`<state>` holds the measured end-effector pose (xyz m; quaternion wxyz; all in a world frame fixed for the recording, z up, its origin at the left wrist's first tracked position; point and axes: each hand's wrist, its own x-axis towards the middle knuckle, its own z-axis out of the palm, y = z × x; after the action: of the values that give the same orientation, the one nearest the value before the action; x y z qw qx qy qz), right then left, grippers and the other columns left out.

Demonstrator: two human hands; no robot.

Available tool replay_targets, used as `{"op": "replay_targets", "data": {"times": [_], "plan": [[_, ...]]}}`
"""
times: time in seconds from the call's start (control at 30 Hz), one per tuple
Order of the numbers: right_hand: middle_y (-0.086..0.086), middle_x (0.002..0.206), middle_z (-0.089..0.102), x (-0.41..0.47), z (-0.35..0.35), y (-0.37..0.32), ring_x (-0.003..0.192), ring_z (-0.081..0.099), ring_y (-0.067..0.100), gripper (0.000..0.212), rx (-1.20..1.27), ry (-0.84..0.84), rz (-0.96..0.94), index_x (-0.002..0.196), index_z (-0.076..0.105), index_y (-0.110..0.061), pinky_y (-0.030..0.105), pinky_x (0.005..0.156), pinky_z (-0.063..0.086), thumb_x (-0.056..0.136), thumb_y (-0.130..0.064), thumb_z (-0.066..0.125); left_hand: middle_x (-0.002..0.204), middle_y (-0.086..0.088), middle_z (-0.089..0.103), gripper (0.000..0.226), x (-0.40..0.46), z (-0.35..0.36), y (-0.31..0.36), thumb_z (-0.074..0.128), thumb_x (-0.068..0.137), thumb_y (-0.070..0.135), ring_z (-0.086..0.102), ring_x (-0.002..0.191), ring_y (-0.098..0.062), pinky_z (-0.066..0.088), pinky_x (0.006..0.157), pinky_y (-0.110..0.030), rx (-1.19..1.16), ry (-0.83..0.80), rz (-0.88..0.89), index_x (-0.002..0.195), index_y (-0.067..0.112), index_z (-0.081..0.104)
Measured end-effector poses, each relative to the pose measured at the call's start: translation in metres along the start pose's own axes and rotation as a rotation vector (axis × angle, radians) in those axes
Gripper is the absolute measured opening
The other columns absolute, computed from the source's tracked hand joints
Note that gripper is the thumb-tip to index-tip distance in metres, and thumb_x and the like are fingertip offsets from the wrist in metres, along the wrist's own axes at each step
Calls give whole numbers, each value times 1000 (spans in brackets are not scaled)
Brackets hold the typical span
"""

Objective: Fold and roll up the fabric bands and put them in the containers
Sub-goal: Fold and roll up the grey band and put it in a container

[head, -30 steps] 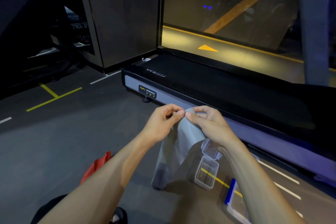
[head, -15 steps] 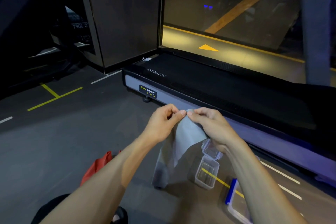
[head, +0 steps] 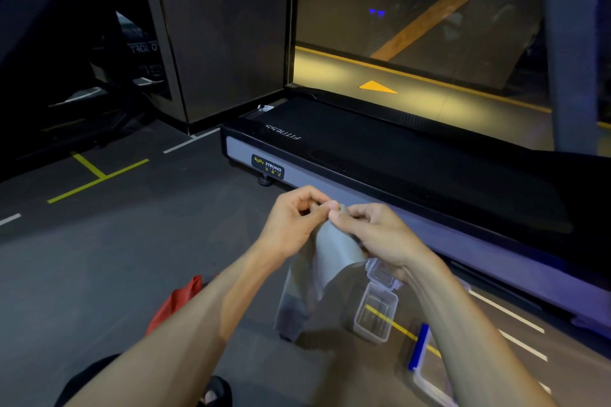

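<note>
Grey band [head: 334, 258] top edge hidden under both pinches; left hand [head: 291, 221], right hand [head: 377, 235] fingers clamped on it. Hangs doubled, limp, over open clear container [head: 377, 317].

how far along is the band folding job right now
Nothing looks packed yet: the small clear container on the floor stands open and looks empty. In hand: both hands, left hand and right hand, pinch the top edge of the grey band, which hangs unrolled. Left: folding, rolling and stowing it, then the red band.
</note>
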<state>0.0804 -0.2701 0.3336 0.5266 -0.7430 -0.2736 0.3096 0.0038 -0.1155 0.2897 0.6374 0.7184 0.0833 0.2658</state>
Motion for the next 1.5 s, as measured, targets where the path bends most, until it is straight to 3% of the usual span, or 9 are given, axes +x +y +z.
{"op": "replay_targets", "data": {"times": [0.17, 0.3, 0.5, 0.6, 0.77, 1.1, 1.3, 1.4, 1.5], "plan": [[9, 99, 80, 1, 1, -4, 96, 76, 23, 20, 136, 35, -19, 113, 72, -8, 31, 85, 58, 98, -22, 68, 72, -10, 58, 9, 0, 2, 5, 65, 100, 14, 49, 64, -7, 40, 63, -15, -5, -27, -39, 92, 10, 69], [9, 95, 80, 2, 1, -7, 91, 77, 23, 17, 189, 111, -9, 111, 72, -10, 34, 83, 60, 97, -20, 70, 90, -33, 62, 18, 1, -1, 4, 66, 94, 37, 53, 77, -25, 43, 73, -40, -22, -88, -70, 96, 20, 69], [0, 76, 74, 1, 0, -8, 61, 66, 11, 18, 138, 116, 18, 107, 73, -15, 23, 48, 46, 101, -29, 64, 87, -31, 64, 13, 3, -5, 2, 67, 98, 23, 54, 75, -23, 43, 72, -40, 12, -57, -9, 92, 11, 69], [-2, 69, 71, -1, 0, -8, 55, 65, 8, 25, 164, 63, 61, 113, 68, -8, 21, 43, 44, 101, -30, 64, 86, -31, 64, 11, 3, -7, 0, 68, 98, 15, 56, 75, -21, 45, 73, -34, 43, -56, 20, 92, 6, 69], [9, 92, 79, -2, -1, -6, 77, 73, 19, 36, 107, 40, 74, 113, 66, -7, 30, 59, 54, 88, -30, 79, 85, -31, 66, 14, 2, -8, -1, 70, 97, 15, 57, 74, -23, 45, 72, -34, 63, -54, 32, 92, 2, 69], [16, 98, 79, -1, -2, -6, 90, 75, 30, 12, 155, 53, 47, 104, 77, -10, 42, 81, 57, 94, -16, 73, 72, -6, 57, 12, 1, -3, 1, 65, 100, 19, 48, 59, -8, 39, 56, -18, 52, -62, -57, 91, 12, 65], [13, 94, 79, 0, -4, -7, 86, 76, 24, 14, 278, 129, -2, 107, 75, -8, 36, 80, 60, 93, -10, 72, 95, -34, 61, 14, 1, -3, 3, 62, 96, 32, 55, 80, -27, 45, 73, -44, -8, -108, -23, 100, 19, 66], [14, 98, 79, 1, -5, -7, 87, 76, 23, 15, 285, 136, -12, 107, 74, -10, 34, 78, 61, 92, -12, 74, 91, -34, 60, 19, 1, -2, 4, 63, 93, 38, 53, 77, -27, 44, 71, -45, -4, -72, -2, 98, 21, 67], [16, 106, 77, 2, -5, -6, 97, 76, 28, 27, 322, 117, -4, 115, 72, -9, 39, 86, 61, 90, -17, 77, 78, -20, 59, 16, 2, -3, 4, 63, 97, 31, 49, 71, -22, 40, 67, -40, 15, -39, 8, 99, 15, 68]]}}
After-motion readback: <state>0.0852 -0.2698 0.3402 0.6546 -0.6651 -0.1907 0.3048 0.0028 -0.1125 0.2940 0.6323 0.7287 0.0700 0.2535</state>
